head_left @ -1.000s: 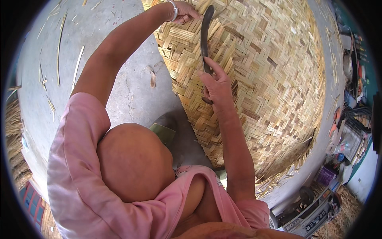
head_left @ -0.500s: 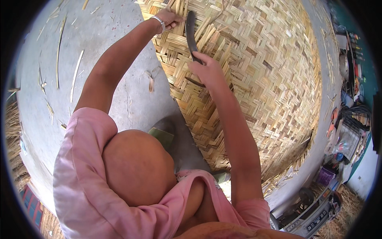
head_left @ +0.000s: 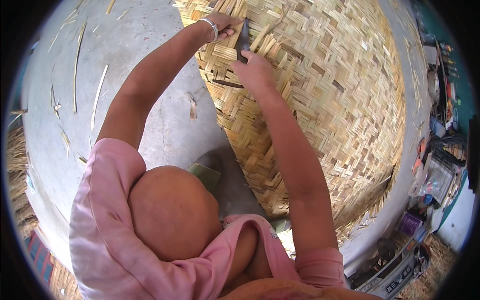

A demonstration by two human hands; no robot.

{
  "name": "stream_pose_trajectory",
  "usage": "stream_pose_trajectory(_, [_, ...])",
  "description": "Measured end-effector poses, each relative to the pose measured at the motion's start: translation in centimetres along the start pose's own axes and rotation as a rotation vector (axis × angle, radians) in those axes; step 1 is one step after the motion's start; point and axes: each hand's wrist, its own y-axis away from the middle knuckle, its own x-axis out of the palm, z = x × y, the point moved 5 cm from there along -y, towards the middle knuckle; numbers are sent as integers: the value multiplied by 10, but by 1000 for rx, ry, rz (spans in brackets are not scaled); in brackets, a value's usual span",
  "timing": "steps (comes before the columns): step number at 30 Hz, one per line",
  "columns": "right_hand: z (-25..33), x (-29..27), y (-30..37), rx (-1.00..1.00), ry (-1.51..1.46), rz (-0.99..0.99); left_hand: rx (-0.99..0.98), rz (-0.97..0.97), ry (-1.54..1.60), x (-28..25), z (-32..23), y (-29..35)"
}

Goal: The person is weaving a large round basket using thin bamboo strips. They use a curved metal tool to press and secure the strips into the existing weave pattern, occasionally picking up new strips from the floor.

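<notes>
A large woven mat (head_left: 320, 125) of pale, flat plant strips lies on the floor in front of me. My right hand (head_left: 256, 74) is wrapped round a curved knife (head_left: 243, 37) with a dark blade, low over the mat. Its blade points away from me, and a thin dark end sticks out to the left below my fist. Near the mat's far left edge, my left hand (head_left: 223, 24) has its fingers curled in, with one digit reaching to the blade's tip. What those fingers pinch among the strips is hidden. Loose strip ends (head_left: 267, 45) stand up right of the blade.
Loose strips (head_left: 99, 97) are scattered on the grey floor (head_left: 165, 65) at left. My bare knee (head_left: 172, 212) is bent below, near a shoe (head_left: 207, 167). Along the right side are cables (head_left: 447, 147), a purple container (head_left: 410, 222) and other clutter. Straw lies at the far left.
My right hand has moved slightly away and left, and the knife has turned so its tip meets my left fingers. My left hand has shifted slightly right.
</notes>
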Motion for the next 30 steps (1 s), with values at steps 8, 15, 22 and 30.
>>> stream_pose_trajectory(8, [5,16,-19,27,30,-25,-61,17,-57,-5,-1,3])
stream_pose_trajectory(15, [3,15,-16,44,31,-14,-218,77,63,-4,12,17])
stream_pose_trajectory(22, [-2,14,-16,-6,8,-30,-354,112,121,0,13,13])
stream_pose_trajectory(30, [2,10,-14,23,112,25,-128,-103,-128,6,6,-11])
